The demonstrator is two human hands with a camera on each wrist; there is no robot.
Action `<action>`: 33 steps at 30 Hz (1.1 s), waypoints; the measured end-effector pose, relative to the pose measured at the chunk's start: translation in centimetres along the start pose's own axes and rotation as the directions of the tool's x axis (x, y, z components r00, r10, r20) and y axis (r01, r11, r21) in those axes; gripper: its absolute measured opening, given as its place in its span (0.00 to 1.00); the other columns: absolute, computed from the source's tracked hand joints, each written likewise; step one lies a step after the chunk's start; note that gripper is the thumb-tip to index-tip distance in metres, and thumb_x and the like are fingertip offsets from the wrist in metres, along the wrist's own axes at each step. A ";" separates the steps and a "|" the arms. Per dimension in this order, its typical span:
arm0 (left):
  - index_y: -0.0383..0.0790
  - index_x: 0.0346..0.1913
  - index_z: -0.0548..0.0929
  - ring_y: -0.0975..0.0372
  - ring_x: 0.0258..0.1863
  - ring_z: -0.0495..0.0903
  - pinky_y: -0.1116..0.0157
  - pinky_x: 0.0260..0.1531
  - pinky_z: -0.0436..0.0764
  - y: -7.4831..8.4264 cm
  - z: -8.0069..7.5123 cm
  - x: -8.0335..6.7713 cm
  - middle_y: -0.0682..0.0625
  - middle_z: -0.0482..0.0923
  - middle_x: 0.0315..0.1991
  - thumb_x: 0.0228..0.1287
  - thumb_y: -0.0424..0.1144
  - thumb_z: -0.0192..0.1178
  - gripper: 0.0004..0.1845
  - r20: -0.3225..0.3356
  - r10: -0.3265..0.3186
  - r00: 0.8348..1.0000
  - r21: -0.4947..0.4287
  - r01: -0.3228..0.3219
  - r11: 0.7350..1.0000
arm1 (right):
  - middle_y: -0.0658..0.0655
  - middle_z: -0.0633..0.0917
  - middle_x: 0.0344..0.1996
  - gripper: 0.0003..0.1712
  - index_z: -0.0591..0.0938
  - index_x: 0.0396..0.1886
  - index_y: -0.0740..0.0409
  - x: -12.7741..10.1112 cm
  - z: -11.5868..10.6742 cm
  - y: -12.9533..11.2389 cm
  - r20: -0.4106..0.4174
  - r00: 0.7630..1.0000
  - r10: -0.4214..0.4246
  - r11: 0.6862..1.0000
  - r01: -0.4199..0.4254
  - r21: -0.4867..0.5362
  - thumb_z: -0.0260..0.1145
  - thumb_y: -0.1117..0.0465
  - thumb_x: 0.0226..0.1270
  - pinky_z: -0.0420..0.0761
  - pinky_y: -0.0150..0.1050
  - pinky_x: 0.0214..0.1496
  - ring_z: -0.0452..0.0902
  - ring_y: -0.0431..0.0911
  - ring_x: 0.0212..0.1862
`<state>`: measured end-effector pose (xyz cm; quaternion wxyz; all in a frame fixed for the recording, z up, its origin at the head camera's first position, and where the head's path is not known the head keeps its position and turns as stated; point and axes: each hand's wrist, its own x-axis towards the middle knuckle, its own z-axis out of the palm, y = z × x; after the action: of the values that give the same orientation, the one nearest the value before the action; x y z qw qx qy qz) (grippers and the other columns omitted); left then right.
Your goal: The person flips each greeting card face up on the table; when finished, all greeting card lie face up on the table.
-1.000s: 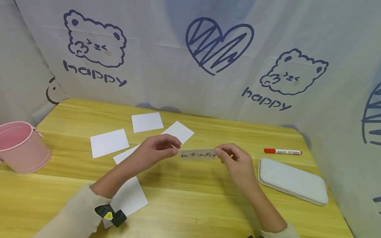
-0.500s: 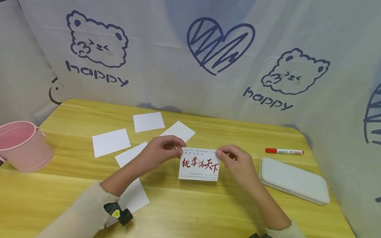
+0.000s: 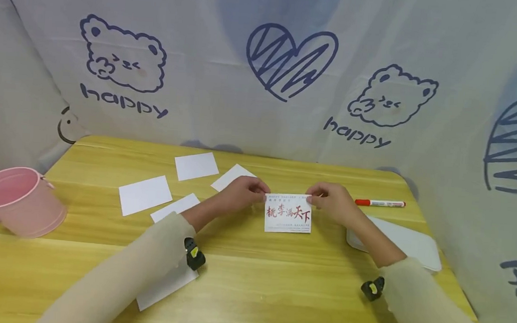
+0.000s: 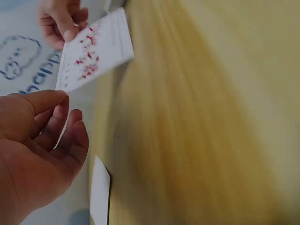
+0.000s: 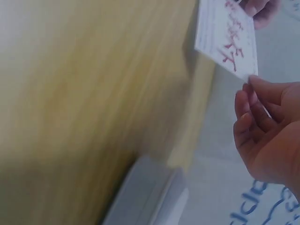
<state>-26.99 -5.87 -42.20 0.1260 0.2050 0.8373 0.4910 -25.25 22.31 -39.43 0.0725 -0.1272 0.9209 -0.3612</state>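
A white card (image 3: 288,216) printed with red Chinese characters is held up over the table, its printed face toward the head camera. My left hand (image 3: 244,193) pinches its upper left corner between thumb and forefinger. At the upper right corner, my right hand (image 3: 334,202) pinches it the same way. In the left wrist view the left hand (image 4: 42,145) has its other fingers loosely bent below the card (image 4: 96,51). The right wrist view shows the right thumb and forefinger meeting at the card's corner, with the right hand (image 5: 272,126) beside the patterned cloth.
Several blank white cards lie at left on the wooden table (image 3: 249,291), one being this card (image 3: 145,195). A pink bucket (image 3: 19,202) stands at the left edge. To the right are a red marker (image 3: 386,203) and a white case (image 3: 408,239), partly behind my right forearm.
The card was seen nearly edge-on a second ago, then tilted so its printed face shows. Since then both hands have carried it slightly away; the left has also moved right.
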 end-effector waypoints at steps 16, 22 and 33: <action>0.37 0.50 0.85 0.58 0.46 0.80 0.61 0.50 0.78 -0.7 0.9 7.4 0.45 0.84 0.48 0.71 0.34 0.59 0.10 0.053 -0.013 0.998 0.276 -0.002 0.961 | 0.59 0.84 0.39 0.11 0.84 0.49 0.65 6.5 -1.8 5.2 0.151 0.985 0.083 0.997 -0.083 -0.007 0.64 0.65 0.72 0.79 0.40 0.45 0.77 0.49 0.40; 0.40 0.51 0.85 0.56 0.51 0.79 0.58 0.56 0.77 -0.5 1.6 8.1 0.47 0.84 0.51 0.72 0.37 0.60 0.10 0.062 -0.046 0.997 0.419 0.016 0.908 | 0.60 0.85 0.45 0.10 0.86 0.47 0.64 7.1 -1.6 6.3 0.142 0.985 0.103 0.994 -0.098 -0.039 0.66 0.65 0.69 0.76 0.37 0.48 0.75 0.48 0.44; 0.40 0.56 0.83 0.56 0.53 0.79 0.58 0.53 0.77 -0.5 -0.4 6.8 0.47 0.82 0.54 0.73 0.37 0.57 0.13 0.037 -0.035 0.999 0.297 0.023 0.955 | 0.61 0.82 0.50 0.16 0.82 0.56 0.63 6.8 -0.9 4.6 0.067 0.994 0.091 0.995 -0.089 -0.036 0.62 0.61 0.74 0.76 0.45 0.55 0.74 0.52 0.51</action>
<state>-33.29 -3.18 -42.52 0.1187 0.2196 0.9014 0.3537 -32.84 24.20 -42.15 0.1181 -0.0992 0.9286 -0.3376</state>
